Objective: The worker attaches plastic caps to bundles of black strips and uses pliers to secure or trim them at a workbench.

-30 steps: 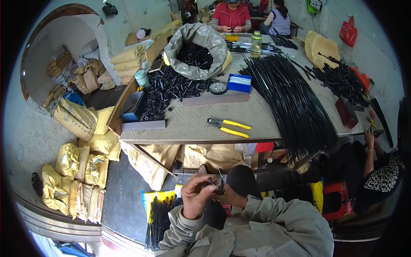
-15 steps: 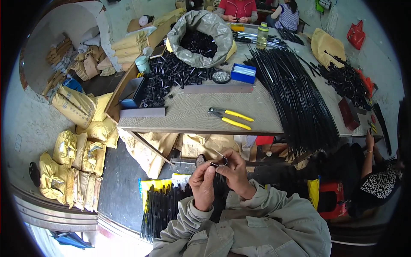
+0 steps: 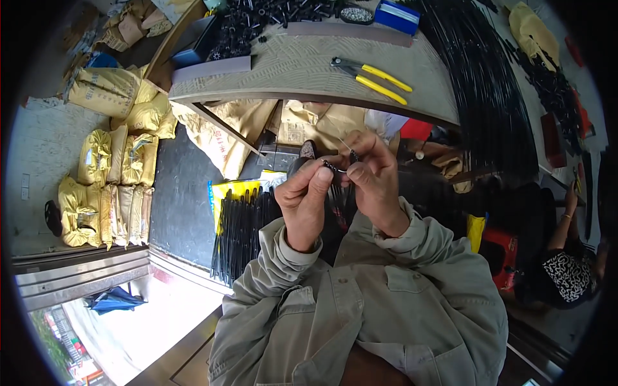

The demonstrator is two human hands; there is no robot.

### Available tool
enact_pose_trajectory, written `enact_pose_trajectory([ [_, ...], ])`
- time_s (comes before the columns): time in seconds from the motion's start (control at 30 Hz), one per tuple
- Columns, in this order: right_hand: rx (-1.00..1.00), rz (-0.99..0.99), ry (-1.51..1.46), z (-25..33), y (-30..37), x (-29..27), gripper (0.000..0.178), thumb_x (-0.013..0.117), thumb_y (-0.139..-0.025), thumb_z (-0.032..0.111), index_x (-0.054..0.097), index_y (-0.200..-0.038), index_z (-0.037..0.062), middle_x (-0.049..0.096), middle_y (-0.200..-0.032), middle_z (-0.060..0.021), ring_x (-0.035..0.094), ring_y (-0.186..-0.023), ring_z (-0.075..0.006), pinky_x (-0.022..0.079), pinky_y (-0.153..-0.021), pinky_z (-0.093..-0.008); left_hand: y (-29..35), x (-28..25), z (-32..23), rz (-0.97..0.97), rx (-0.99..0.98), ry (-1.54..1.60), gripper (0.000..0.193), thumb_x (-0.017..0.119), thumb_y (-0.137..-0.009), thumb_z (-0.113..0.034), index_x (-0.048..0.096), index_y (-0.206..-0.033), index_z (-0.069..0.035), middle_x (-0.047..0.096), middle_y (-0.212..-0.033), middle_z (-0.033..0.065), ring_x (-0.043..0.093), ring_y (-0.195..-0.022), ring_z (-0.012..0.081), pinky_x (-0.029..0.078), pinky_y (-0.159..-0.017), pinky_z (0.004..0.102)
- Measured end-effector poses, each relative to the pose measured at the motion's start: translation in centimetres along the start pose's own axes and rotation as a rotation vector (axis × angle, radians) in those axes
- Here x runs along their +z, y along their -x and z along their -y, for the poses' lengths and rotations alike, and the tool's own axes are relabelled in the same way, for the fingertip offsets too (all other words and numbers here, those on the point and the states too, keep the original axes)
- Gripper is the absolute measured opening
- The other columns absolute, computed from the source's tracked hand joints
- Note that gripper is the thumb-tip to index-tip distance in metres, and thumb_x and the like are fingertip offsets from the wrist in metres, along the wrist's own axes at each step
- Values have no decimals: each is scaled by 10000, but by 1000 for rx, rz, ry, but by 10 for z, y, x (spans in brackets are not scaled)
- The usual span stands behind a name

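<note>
Head view: left hand (image 3: 306,202) pinches a small shiny black piece (image 3: 329,165) at frame centre; right hand (image 3: 380,186) close beside, fingers bunched at a second small dark piece (image 3: 354,156); can't tell if joined. Yellow-handled metal pliers (image 3: 381,90) on grey-topped bench (image 3: 290,67), upper middle; long thin black rods (image 3: 489,83), upper right.

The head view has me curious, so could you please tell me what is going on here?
A person's left hand and right hand are raised close together, each pinching a small dark piece in its fingertips; the pieces are too small to identify. Yellow-handled pliers lie unheld on the table, left of a large spread of long black rods. Another bundle of black rods is beside the person, on the left.
</note>
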State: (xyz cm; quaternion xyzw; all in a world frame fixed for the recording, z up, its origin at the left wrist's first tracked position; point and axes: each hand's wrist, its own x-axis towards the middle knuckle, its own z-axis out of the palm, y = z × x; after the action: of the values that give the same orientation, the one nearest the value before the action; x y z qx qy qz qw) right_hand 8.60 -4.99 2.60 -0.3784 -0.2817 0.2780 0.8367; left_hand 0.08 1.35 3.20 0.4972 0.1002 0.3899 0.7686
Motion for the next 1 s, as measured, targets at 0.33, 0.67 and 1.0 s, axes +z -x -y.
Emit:
enact_pose_trajectory([
  [0.33,-32,-60,77,6,12,13,499,758,-663,226,442,-992,26,473,-816,-29,436,-685,-77,363,-609,-191,8,0,1,111,283,-486,302,524,-851,-97,532,-1105,66,517,-775,51,468,-676,107,379,-633,206],
  [0.67,192,398,85,14,3,-22,151,633,-766,6,529,-870,-27,550,-855,-69,542,-767,-82,427,-639,-187,-5,-34,-4,265,78,-182,488,620,-794,-274,520,-1135,60,488,-744,36,449,-657,108,365,-608,218],
  [1.0,209,374,-103,9,3,-12,255,675,-746,102,460,-841,1,539,-846,-102,542,-766,-132,423,-659,-221,-8,-43,-7,261,47,-169,490,714,-668,-236,587,-1045,50,505,-694,25,469,-631,95,376,-584,219],
])
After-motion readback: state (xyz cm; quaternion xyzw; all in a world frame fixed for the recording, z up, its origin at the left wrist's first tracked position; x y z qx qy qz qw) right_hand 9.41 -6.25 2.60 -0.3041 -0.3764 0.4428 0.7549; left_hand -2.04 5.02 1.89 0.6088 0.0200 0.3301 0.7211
